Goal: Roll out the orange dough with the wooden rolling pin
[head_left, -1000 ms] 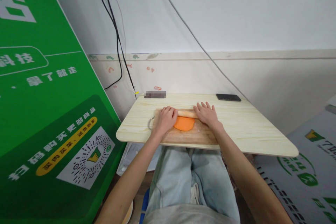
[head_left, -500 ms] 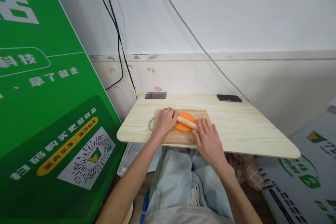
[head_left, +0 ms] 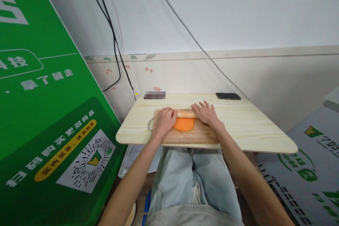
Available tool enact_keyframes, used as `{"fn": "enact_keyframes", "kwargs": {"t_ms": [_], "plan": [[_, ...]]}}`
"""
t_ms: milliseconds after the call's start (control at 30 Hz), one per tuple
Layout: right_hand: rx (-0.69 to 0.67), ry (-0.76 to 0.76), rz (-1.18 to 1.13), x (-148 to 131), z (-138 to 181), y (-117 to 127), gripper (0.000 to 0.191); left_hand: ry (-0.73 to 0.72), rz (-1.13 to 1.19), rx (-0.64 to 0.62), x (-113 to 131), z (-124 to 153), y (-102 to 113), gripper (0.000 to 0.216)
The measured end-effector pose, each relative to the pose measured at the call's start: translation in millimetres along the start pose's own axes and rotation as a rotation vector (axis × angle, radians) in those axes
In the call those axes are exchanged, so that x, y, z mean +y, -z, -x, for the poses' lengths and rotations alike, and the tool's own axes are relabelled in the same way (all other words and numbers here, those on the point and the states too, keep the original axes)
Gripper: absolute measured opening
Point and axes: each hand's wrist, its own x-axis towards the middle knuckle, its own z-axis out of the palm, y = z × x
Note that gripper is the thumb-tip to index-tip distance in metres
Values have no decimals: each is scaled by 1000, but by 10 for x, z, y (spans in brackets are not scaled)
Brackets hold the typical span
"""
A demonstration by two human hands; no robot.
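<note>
A light wooden rolling pin (head_left: 186,114) lies across the far part of a flat orange round of dough (head_left: 183,125). My left hand (head_left: 166,118) curls its fingers over the pin's left end. On the right end rests the palm of my right hand (head_left: 206,113), its fingers stretched out and spread past the pin toward the wall. Both hands hide the pin's ends. Under the dough is a wooden board (head_left: 189,137) with a metal loop handle (head_left: 150,124) sticking out at its left side.
The pale wood-grain table (head_left: 251,127) stands against the wall. A dark phone (head_left: 228,96) lies at its back right, and a blurred dark object (head_left: 155,95) at its back left. Cables hang down the wall. A green printed panel (head_left: 53,113) rises on the left.
The rolling pin has moved away from me to the dough's far edge and turned from slanted to nearly level. My right hand has gone forward with it, its fingers now more spread.
</note>
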Motion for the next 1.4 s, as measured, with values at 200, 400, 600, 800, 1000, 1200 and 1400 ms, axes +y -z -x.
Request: {"fn": "enact_keyframes", "kwargs": {"t_ms": [200,400,600,800,1000,1200,1400], "plan": [[158,35,-45,-50,431,-189,68,2,27,11,4,2,-9,40],[316,160,-101,-186,1094,-464,77,-1,27,-2,1,-5,-10,41],[177,38,-63,-143,820,-246,72,10,28,-11,-1,-8,-18,40],[-50,-127,-96,10,112,27,68,35,24,-24,15,-1,-4,35],[17,-63,-90,9,189,-24,66,16,10,-15,12,12,-6,34],[298,56,-83,-200,959,-376,70,30,49,-9,6,3,-7,34],[326,81,-89,-304,1177,-451,73,21,60,-6,-5,-3,-16,35]]}}
